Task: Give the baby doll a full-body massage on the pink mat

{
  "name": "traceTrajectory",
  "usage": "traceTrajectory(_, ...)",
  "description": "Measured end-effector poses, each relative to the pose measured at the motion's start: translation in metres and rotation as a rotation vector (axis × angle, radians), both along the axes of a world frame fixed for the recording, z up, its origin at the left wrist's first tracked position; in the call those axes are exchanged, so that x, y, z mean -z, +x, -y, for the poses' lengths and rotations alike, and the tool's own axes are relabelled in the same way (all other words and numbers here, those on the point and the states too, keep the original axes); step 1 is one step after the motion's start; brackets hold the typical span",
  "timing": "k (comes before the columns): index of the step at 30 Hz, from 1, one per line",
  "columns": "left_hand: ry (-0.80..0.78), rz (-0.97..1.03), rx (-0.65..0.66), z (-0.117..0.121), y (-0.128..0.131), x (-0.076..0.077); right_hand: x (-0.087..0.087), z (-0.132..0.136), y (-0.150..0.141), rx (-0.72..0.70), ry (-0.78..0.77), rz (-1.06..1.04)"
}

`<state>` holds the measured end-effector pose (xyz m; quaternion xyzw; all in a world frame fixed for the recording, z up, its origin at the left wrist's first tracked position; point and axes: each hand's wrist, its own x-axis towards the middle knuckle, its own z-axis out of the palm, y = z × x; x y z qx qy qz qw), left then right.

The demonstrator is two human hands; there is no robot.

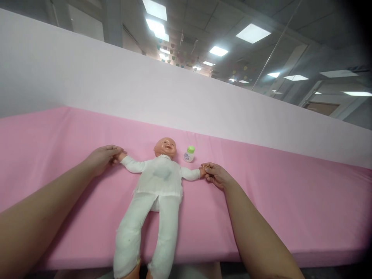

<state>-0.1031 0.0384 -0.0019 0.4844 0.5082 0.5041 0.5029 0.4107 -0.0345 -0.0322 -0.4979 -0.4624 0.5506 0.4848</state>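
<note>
A baby doll (158, 178) with a cloth body and hard plastic head lies on its back, its arms spread to both sides and its feet toward me. My left hand (106, 157) is closed on the doll's hand at the left. On the other side, my right hand (216, 174) pinches the doll's other hand between thumb and fingers. Beside the doll's head stands a small clear bottle (188, 155) with a green cap and a printed label; neither hand touches it. A greyish patch shows on the doll's chest.
Under the doll is a pink padded surface (276, 201), whose front edge runs near my lap. A low white wall (122, 89) rises along its back. Above the wall, glass panels reflect or show ceiling lights (252, 33) and hanging decorations.
</note>
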Motion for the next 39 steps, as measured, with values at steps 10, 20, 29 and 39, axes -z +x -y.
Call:
traceTrajectory(10,0.025,-0.090,-0.035,-0.002,0.006,0.004,0.005,-0.006,-0.011,0.173,0.050,0.113)
traceTrajectory(20,-0.008,0.033,-0.036,0.002,0.009,0.001,0.000,-0.002,-0.009,0.168,-0.006,0.035)
traceTrajectory(29,0.015,0.014,-0.023,0.001,0.008,0.004,0.001,0.001,-0.002,0.056,-0.019,-0.060)
traceTrajectory(39,0.046,-0.073,-0.067,-0.005,0.004,0.009,0.003,-0.001,-0.012,0.132,0.035,0.117)
